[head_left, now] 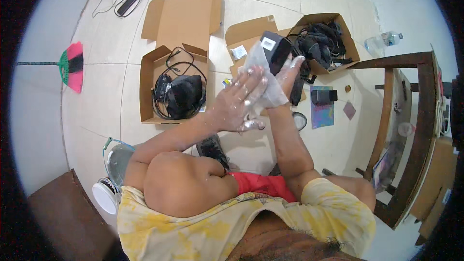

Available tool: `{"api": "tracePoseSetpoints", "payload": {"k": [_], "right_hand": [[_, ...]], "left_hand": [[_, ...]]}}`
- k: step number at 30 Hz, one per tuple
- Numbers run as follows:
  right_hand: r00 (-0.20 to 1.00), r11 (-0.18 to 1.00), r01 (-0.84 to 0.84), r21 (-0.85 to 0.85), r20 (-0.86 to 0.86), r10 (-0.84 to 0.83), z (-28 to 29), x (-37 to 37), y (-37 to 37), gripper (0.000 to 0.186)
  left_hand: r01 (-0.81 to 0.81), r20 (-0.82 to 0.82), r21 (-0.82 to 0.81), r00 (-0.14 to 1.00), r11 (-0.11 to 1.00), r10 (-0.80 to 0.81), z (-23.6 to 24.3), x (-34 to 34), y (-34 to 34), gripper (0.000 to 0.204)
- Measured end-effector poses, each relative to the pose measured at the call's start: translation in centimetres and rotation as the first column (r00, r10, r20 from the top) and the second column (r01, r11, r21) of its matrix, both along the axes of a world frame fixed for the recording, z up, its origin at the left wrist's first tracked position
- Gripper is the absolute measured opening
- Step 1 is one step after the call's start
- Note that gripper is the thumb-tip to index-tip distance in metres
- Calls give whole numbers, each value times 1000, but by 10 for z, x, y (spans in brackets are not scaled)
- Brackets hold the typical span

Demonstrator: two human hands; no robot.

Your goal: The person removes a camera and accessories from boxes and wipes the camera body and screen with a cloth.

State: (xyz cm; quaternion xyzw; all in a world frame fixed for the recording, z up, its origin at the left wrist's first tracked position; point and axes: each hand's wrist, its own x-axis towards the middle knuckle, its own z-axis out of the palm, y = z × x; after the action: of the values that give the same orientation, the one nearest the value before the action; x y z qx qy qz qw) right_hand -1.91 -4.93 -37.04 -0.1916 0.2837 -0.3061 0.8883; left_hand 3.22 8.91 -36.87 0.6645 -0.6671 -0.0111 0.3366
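Left hand (pixel 239 99) flat on clear bag (pixel 263 79), black adapter (pixel 276 50) above fingers (pixel 253 79)

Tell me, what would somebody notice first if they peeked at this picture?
Right in the middle, the left hand and right hand press a clear crinkly plastic bag around a black box-shaped gadget. Around them on the pale tiled floor lie open brown cardboard boxes: one at the left holding black cables, one at the upper right stuffed with black straps. Far left lies a pink and green broom.
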Motion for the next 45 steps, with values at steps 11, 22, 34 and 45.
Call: {"api": "tracePoseSetpoints", "payload": {"k": [11,22,34,45], "right_hand": [[979,966,-159,-205,94,181,-2,8,24,62],[947,940,-289,-183,88,308,7,-2,18,52],[989,983,-148,-110,-30,146,13,1,21,48],[956,999,6,49,291,-20,-43,0,5,52]], "left_hand": [[-137,-532,-76,843,988,77,25,45,-21,77],[-247,-334,-42,917,968,219,8,30,1,68],[-185,-30,41,982,982,186,55,41,-25,98],[-84,101,-10,991,996,85,59,30,-31,107]]}}
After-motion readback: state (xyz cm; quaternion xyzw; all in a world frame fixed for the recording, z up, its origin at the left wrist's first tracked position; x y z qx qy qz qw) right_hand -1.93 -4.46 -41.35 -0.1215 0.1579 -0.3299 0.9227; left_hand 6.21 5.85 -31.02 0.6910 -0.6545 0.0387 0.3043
